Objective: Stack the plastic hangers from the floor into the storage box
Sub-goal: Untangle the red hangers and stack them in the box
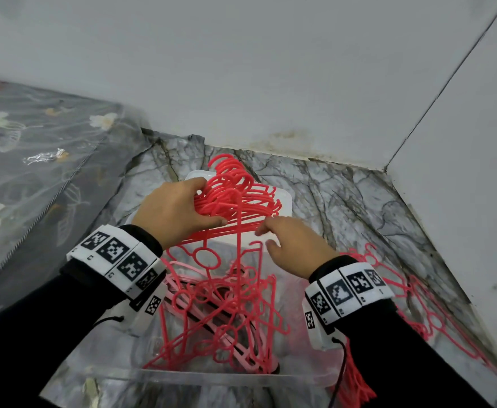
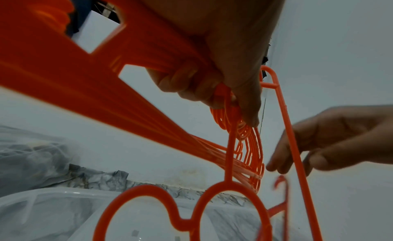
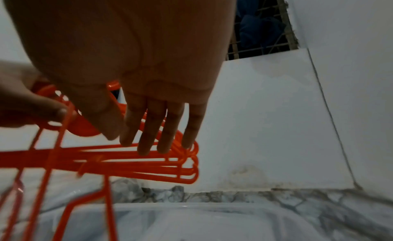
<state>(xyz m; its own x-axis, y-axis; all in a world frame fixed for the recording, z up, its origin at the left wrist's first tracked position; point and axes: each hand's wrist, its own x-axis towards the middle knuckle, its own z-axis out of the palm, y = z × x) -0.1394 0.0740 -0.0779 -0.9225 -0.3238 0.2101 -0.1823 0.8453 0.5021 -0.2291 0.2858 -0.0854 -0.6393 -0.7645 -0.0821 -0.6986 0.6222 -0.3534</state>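
Observation:
My left hand point(image 1: 204, 204) grips a thick bundle of red plastic hangers point(image 1: 241, 198) near their hooks, above the far end of the clear storage box point(image 1: 212, 376). In the left wrist view its fingers point(image 2: 223, 96) curl round the hooks, and one hanger point(image 2: 231, 143) dangles lower from the bundle. My right hand point(image 1: 266, 237) reaches in with straight fingers; in the right wrist view those fingertips point(image 3: 149, 143) touch the bundle's shoulder ends point(image 3: 149, 162). The box holds a loose pile of red and pink hangers point(image 1: 226, 307).
More red hangers point(image 1: 418, 307) lie on the marble-patterned floor right of the box, by the right wall. A white wall stands close behind the box. A floral-covered mattress point(image 1: 35, 160) fills the left side. A white lid point(image 1: 285, 201) shows under the bundle.

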